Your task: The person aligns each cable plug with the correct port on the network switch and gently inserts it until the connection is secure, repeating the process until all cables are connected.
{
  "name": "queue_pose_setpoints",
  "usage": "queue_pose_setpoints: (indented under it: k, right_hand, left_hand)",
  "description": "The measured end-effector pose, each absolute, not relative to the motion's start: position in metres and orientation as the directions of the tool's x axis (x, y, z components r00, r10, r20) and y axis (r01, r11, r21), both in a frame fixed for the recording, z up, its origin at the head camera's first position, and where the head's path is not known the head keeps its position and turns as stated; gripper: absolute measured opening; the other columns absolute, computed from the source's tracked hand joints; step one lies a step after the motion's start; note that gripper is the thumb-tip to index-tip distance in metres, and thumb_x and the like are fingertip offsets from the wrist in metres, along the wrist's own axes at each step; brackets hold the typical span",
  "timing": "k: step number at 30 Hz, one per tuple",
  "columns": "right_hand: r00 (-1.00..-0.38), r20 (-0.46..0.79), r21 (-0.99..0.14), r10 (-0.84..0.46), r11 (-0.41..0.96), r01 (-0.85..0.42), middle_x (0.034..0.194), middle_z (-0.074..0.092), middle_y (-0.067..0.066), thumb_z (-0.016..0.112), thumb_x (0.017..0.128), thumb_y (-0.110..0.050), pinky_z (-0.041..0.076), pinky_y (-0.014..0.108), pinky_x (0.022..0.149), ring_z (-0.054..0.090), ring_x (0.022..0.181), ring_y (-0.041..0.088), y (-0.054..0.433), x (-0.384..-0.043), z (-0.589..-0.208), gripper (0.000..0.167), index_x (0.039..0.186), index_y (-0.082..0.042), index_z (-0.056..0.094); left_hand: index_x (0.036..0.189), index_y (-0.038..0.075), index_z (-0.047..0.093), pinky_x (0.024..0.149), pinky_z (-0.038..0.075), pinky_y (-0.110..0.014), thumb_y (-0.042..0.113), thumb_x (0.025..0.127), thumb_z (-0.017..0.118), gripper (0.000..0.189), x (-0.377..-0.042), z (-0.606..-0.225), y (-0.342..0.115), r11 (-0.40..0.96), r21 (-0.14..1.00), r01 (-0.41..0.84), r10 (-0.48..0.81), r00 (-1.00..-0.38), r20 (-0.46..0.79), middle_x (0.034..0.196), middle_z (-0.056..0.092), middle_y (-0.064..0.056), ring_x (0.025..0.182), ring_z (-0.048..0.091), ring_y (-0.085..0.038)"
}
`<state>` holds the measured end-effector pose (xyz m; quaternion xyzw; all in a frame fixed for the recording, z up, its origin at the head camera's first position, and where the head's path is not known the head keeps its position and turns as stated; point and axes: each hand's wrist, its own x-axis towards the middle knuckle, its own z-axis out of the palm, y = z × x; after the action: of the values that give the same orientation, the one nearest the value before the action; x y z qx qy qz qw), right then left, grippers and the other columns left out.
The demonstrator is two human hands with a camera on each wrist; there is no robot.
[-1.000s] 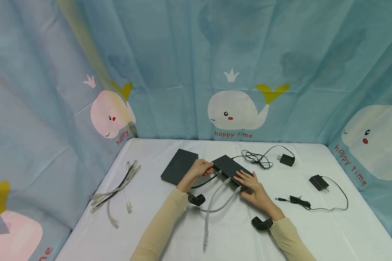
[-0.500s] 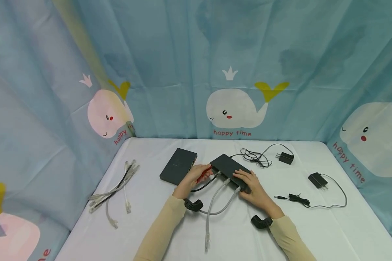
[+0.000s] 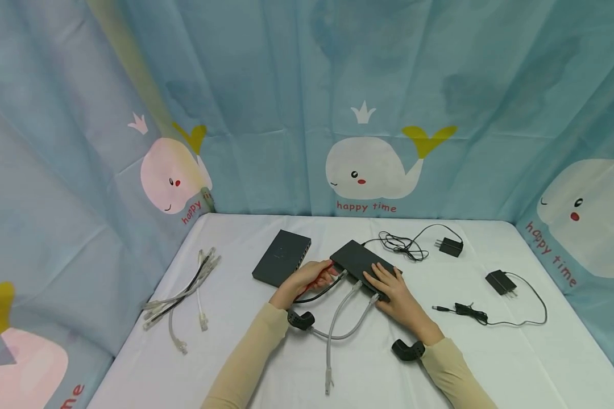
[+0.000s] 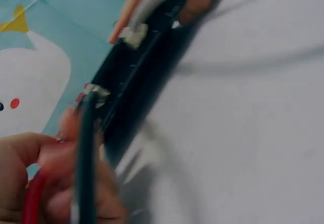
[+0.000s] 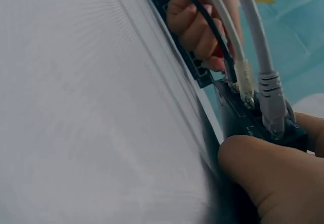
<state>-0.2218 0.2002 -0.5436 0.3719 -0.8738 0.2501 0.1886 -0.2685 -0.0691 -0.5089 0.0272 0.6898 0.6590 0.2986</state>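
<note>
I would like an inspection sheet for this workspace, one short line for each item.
Surface: table with white cover.
Job's things: held black box; red cable, seating unclear.
Clutter: second black box, cable bundle, far adapter, near adapter.
Grips: left grip pinches red cable; right grip holds black box.
Cables: black cable, two pale cables plugged in; far adapter's cord runs behind, connection hidden.
Surroundings: blue whale-print curtain.
Spills: nothing seen.

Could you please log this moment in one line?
left hand: holds red cable at cabled box; right hand: grips cabled box; black cable, two grey cables: plugged in; red cable seating: unclear
</note>
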Motion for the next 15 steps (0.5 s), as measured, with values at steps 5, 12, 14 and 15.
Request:
queue_pose_setpoints:
  k: [5,12,14,15]
  right_hand:
    - [-0.674,0.517,-0.345,-0.528,0.592,-0.728,0.139,0.042,0.022,0.077,0.067,-0.003,0.021,0.068,0.098,0.037,0.129,0.04,0.201,-0.223,-0.543,0.073,0.134,-0.012,0.051]
    - [-0.673,0.534,-0.417,-0.512,0.533,-0.736,0.137,0.044,0.024,0.072,0.068,0.002,0.017,0.068,0.099,0.037,0.127,0.044,0.202,-0.226,-0.54,0.068,0.132,-0.009,0.053]
    - [-0.669,0.54,-0.426,-0.511,0.519,-0.741,0.136,0.044,0.025,0.071,0.068,0.002,0.017,0.069,0.099,0.037,0.127,0.044,0.202,-0.227,-0.54,0.067,0.132,-0.008,0.053]
    - [-0.669,0.54,-0.433,-0.51,0.514,-0.741,0.136,0.044,0.026,0.071,0.069,0.002,0.016,0.069,0.099,0.037,0.127,0.044,0.202,-0.227,-0.54,0.066,0.132,-0.008,0.053]
  left_hand:
    - [0.089,0.005,0.055,0.039,0.024,-0.018,0.032,0.099,0.04,0.033,-0.27,-0.51,-0.062,0.076,0.922,-0.379,0.394,-0.838,-0.376,0.057,0.041,0.005,0.042,0.028,-0.004]
    - [0.081,0.008,0.051,0.041,0.019,-0.021,0.034,0.095,0.045,0.03,-0.273,-0.509,-0.056,0.091,0.921,-0.378,0.304,-0.87,-0.388,0.053,0.038,0.007,0.042,0.027,-0.005]
    - [0.081,0.008,0.052,0.042,0.019,-0.021,0.033,0.094,0.046,0.029,-0.274,-0.507,-0.055,0.091,0.918,-0.386,0.281,-0.875,-0.395,0.054,0.039,0.007,0.042,0.027,-0.005]
    - [0.079,0.008,0.052,0.042,0.02,-0.021,0.032,0.094,0.046,0.029,-0.274,-0.507,-0.054,0.088,0.918,-0.387,0.272,-0.877,-0.396,0.054,0.04,0.007,0.043,0.028,-0.005]
